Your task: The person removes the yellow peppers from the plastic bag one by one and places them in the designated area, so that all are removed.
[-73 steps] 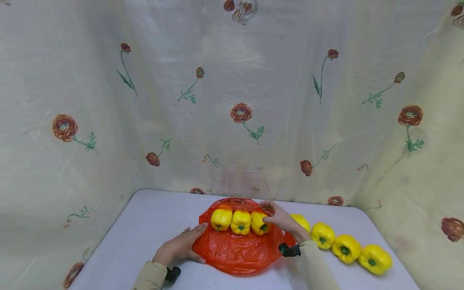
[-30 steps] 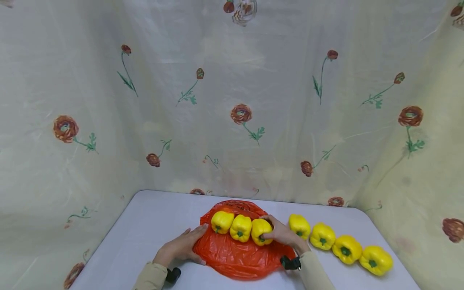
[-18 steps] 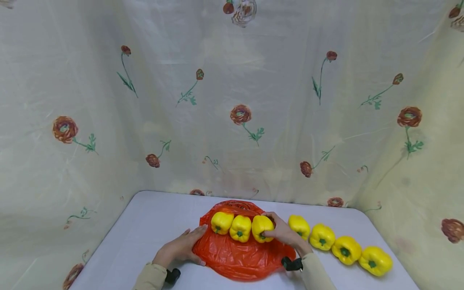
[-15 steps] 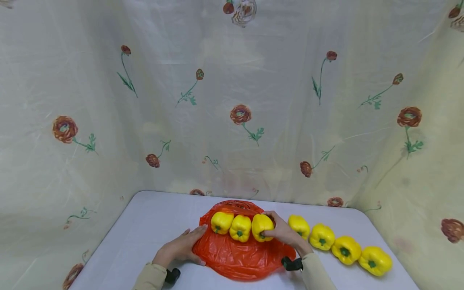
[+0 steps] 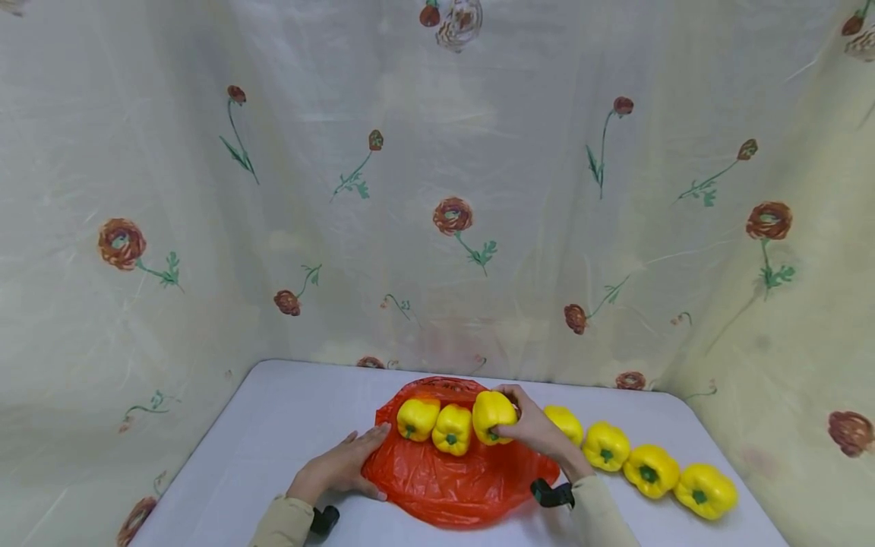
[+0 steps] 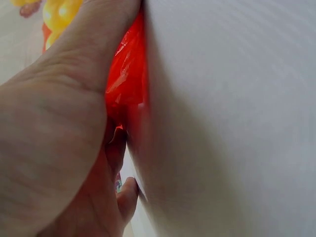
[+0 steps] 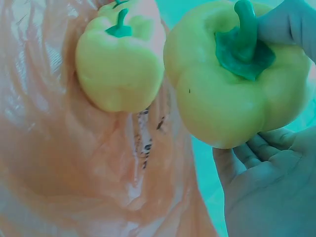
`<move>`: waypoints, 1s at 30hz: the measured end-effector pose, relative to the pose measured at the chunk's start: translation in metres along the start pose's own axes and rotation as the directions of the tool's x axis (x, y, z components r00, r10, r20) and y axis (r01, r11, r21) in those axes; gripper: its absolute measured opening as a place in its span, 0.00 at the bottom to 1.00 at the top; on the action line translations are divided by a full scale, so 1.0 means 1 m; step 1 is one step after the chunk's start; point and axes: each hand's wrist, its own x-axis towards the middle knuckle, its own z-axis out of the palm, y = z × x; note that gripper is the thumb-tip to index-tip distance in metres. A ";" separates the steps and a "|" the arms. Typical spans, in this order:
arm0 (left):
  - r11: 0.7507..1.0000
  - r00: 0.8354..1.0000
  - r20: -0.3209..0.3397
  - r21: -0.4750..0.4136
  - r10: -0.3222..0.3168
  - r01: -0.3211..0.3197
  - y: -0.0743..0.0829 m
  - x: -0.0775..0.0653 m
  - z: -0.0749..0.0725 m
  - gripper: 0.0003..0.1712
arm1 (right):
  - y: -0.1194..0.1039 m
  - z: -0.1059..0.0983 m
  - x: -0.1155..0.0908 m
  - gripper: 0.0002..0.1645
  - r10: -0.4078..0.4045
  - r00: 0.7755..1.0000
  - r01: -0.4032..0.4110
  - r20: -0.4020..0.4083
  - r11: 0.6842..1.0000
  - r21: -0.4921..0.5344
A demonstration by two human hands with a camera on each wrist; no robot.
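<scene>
My right hand (image 5: 529, 418) grips a yellow bell pepper (image 5: 494, 417) above the right part of a red plastic bag (image 5: 451, 494). In the right wrist view the thumb lies by the green stem of this bell pepper (image 7: 232, 89), and the fingers support its other side. Two more yellow peppers (image 5: 452, 430) sit side by side on the bag, stems toward me. My left hand (image 5: 345, 465) rests against the bag's left edge with its fingers extended; the left wrist view shows the red bag (image 6: 131, 74) beside that hand.
Several yellow bell peppers (image 5: 651, 471) stand in a slanting row on the white table (image 5: 301, 403), right of the bag. The right forearm partly hides the nearest one. A flowered curtain (image 5: 383, 228) hangs around the back and sides.
The right hand first drew its pepper toward me over the bag, then raised it. A gap has opened between it and the middle pepper. The left hand stays in place.
</scene>
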 end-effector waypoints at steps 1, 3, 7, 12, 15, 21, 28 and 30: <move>1.000 1.000 0.000 0.001 0.001 -0.001 0.000 0.000 0.000 0.65 | -0.002 0.000 0.000 0.44 -0.002 1.000 0.002 -0.002 1.000 0.001; 1.000 1.000 -0.001 0.002 0.006 -0.006 0.000 0.001 0.000 0.65 | -0.006 0.000 -0.001 0.44 -0.002 1.000 0.002 -0.001 1.000 0.005; 1.000 1.000 -0.001 0.003 0.011 -0.011 0.000 0.001 0.000 0.65 | -0.009 0.000 -0.002 0.43 -0.024 1.000 0.024 0.008 1.000 0.000; 1.000 1.000 -0.004 0.008 0.012 -0.012 0.001 0.000 0.001 0.65 | -0.012 0.002 -0.005 0.42 -0.028 1.000 0.028 0.003 1.000 0.008; 1.000 1.000 -0.005 0.006 0.004 -0.004 0.001 0.000 0.001 0.65 | -0.016 0.002 -0.007 0.43 -0.018 1.000 0.018 -0.006 1.000 0.009; 1.000 1.000 -0.003 0.001 -0.006 0.006 0.003 0.000 0.001 0.65 | -0.027 -0.002 -0.018 0.45 -0.007 1.000 0.007 -0.030 1.000 -0.014; 1.000 1.000 -0.003 0.003 -0.007 0.007 0.004 -0.001 0.000 0.65 | -0.038 -0.015 -0.034 0.46 -0.037 0.997 0.032 -0.061 0.996 -0.079; 1.000 1.000 -0.005 0.003 -0.003 0.003 0.004 0.000 0.000 0.65 | -0.039 -0.020 -0.038 0.47 -0.047 0.997 0.041 -0.067 0.995 -0.094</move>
